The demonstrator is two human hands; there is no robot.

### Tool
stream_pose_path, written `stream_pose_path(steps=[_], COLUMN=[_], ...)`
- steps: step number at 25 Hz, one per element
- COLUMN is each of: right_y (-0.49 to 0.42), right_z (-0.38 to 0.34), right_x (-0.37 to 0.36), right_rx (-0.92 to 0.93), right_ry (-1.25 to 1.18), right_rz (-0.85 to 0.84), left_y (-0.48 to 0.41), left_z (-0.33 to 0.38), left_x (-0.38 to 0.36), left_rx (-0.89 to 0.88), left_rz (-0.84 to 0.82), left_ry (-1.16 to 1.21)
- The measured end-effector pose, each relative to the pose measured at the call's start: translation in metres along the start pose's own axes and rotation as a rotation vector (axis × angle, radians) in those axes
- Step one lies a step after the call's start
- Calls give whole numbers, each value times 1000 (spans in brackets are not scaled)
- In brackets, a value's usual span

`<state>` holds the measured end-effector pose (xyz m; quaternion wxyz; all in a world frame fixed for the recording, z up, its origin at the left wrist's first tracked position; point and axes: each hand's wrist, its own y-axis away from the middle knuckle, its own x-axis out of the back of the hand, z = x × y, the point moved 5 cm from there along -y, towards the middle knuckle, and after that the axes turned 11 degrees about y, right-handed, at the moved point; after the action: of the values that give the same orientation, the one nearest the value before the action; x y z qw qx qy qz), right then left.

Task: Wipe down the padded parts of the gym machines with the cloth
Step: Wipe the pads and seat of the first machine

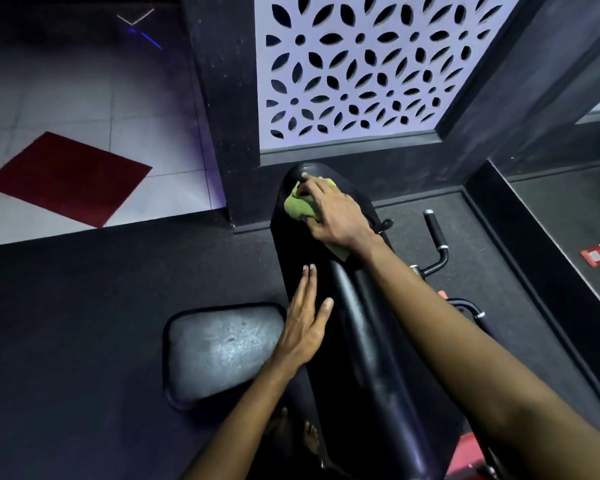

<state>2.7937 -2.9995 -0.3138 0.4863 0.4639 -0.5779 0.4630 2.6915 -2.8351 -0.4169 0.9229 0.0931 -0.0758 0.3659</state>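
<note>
1. The back pad [357, 341] is shining, with a smooth, glossy black cover.
2. The cloth [297, 205] is looking soft, green and crumpled.
3. The seat pad [219, 348] is looking scuffed and dull grey.
4. The floor mat [84, 323] is looking rough and matt.
5. The handle [434, 227] is showing a shiny metal ring.

Black rubber floor [84, 323]; pale tiles [84, 98] with red mat [66, 178]; white leaf-cutout panel [361, 64] in black wall [222, 98].

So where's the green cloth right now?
Head view, centre: the green cloth sits under the right hand at the far end of the black pad, near the white patterned screen.
</note>
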Motion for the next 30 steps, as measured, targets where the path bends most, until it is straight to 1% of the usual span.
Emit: stream_pose_path(steps=[2, 4, 6, 7, 9, 11, 13, 15, 18, 20, 22, 23, 25, 26, 28, 30], right_y=[1, 25, 40, 32, -4, -43, -59, -42, -16, -37, -62, -68, -56, -39, 3, 27], right_z=[5, 9, 14, 18, 25, 28, 29, 18, 3, 9, 22, 33, 65, 80, 100, 106], right_x=[1, -2, -5, -6, -7, -6, -6, -7, -9, -5, -8, -11, -17, -24, -40, -47], right_rx=[-5, 77, 134, 123, 26, -69, -129, -85, 78, 70, -47, -144, -362, -449, -575, -617], right_ry=[-39, -66, -76, -73, -72, -63, -46, 19, 92, 63, -13, -114, -328, -381, -433, -441], right_rz=[10, 23, 62, 79, 73, 37, 15, 1, 53, 65, 68, 95, 174, 179, 102, 65], left_y=[-7, -22, -39, -43, -43, -42, -45, -48, -51, -52, -48, -48, -56, -63, -84, -100], left_z=[0, 0, 3, 4, 5, 4, 6, 8, 6, 7, 7, 8, 13, 18, 30, 37], left_x=[7, 15, 17, 16, 14, 16, 16, 12, 7, 6, 5, 6, 12, 15, 18, 14], left_rx=[-10, 24, 30, 23, 9, 0, 5, 23, 31, 29, 20, 17, 3, -10, 0, 59], left_rz=[43, 53, 23, 7, -3, 38, 89, 103, 101, 121, 141, 144, 176, 210, 262, 287], left_ry=[-30, -29, -38, -40, -35, -50, -52, -29, -24, -13, -20, -27, -8, 14, 61, 63])
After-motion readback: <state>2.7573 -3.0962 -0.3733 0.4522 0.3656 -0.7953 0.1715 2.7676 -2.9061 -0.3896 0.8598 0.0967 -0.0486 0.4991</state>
